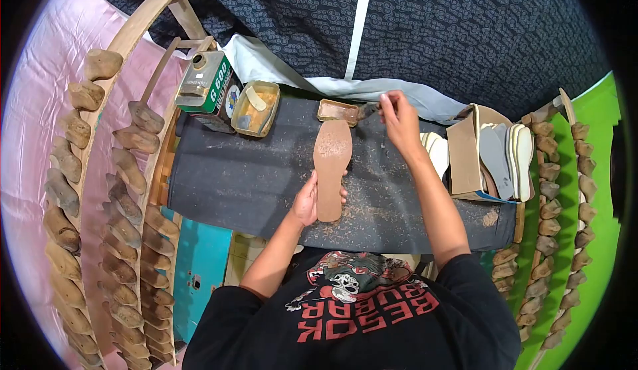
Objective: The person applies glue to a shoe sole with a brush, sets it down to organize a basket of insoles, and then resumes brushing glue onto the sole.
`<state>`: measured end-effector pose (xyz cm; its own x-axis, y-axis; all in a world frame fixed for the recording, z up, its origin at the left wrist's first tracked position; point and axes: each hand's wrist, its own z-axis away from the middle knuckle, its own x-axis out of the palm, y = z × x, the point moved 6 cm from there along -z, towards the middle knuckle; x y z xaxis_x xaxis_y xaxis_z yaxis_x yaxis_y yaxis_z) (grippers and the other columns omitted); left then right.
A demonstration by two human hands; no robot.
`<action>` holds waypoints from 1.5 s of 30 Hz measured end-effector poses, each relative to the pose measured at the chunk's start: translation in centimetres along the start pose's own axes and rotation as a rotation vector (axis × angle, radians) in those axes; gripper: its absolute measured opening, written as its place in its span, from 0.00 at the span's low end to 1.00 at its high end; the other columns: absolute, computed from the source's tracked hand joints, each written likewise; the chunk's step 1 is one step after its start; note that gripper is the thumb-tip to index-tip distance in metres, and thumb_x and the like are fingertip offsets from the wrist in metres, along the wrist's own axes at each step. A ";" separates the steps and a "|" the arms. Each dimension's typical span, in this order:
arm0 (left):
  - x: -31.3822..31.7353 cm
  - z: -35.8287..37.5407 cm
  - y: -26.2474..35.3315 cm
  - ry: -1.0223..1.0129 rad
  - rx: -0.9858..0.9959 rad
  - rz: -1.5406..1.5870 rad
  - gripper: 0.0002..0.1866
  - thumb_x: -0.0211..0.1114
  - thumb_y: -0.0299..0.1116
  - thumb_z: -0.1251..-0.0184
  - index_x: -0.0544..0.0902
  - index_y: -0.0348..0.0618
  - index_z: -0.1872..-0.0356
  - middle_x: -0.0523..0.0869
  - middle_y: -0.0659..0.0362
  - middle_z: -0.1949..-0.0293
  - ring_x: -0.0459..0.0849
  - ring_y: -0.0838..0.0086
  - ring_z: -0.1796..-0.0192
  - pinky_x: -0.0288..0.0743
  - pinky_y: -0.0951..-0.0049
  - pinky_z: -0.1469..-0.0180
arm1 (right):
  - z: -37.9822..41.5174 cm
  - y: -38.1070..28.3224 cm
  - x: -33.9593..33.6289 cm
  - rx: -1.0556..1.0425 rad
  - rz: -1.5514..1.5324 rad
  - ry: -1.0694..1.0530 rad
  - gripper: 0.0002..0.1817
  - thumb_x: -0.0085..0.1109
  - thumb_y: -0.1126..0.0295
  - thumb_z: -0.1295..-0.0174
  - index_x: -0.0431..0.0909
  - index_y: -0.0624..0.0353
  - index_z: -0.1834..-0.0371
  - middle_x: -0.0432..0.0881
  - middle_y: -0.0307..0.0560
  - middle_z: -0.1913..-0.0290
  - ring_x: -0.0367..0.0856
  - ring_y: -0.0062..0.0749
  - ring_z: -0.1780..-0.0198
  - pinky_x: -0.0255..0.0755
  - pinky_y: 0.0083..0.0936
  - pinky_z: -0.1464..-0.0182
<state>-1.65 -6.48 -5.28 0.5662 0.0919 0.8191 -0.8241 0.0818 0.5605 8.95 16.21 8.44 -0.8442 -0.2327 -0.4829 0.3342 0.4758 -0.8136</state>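
A brown shoe sole (331, 177) is held toe end away from me over the dark table cover. My left hand (307, 200) grips it around the narrow part near the heel, thumb on the left side and fingertips showing at the right edge. Its toe part looks shiny and wet. My right hand (401, 121) is raised beyond and right of the sole, fingers pinched on a small dark tool that looks like a brush (369, 109). The tool's far end is at the right rim of a small shallow tub (338, 111) with brownish contents.
A G 600 metal can (207, 91) and a yellowish tub (258, 109) with scraper-like pieces stand back left. At right, a cardboard box (464, 157) holds several grey and white soles. Brown crumbs litter the table cover (232, 177). Racks of wooden shoe lasts (63, 184) flank both sides.
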 end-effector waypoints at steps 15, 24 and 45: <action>3.1 -4.6 -0.5 -0.039 -0.104 0.095 0.32 0.36 0.57 0.16 0.73 0.43 0.32 0.87 0.49 0.52 0.89 0.58 0.56 0.85 0.57 0.50 | 9.4 -7.6 -3.1 -0.155 -0.066 -0.127 0.05 0.58 0.74 0.28 0.76 0.64 0.55 0.82 0.48 0.71 0.80 0.28 0.72 0.74 0.26 0.67; 4.5 -5.5 -0.3 -0.025 -0.120 0.107 0.33 0.35 0.57 0.16 0.73 0.43 0.31 0.87 0.49 0.51 0.90 0.60 0.55 0.85 0.59 0.49 | 10.8 -8.5 -5.4 -0.294 0.102 -0.004 0.08 0.62 0.76 0.33 0.77 0.65 0.55 0.83 0.52 0.67 0.84 0.38 0.69 0.77 0.31 0.65; 4.5 -5.6 -1.6 -0.177 -0.168 0.144 0.33 0.35 0.58 0.16 0.74 0.42 0.32 0.86 0.49 0.48 0.88 0.61 0.53 0.85 0.58 0.49 | 10.8 -7.2 -7.9 -0.247 0.137 0.184 0.04 0.57 0.76 0.28 0.77 0.65 0.56 0.80 0.41 0.72 0.76 0.19 0.73 0.72 0.20 0.68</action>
<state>2.25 -0.66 -3.18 0.4199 -0.0592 0.9057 -0.8734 0.2450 0.4209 17.77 5.51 14.64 -0.8674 -0.0061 -0.4975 0.3572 0.6885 -0.6311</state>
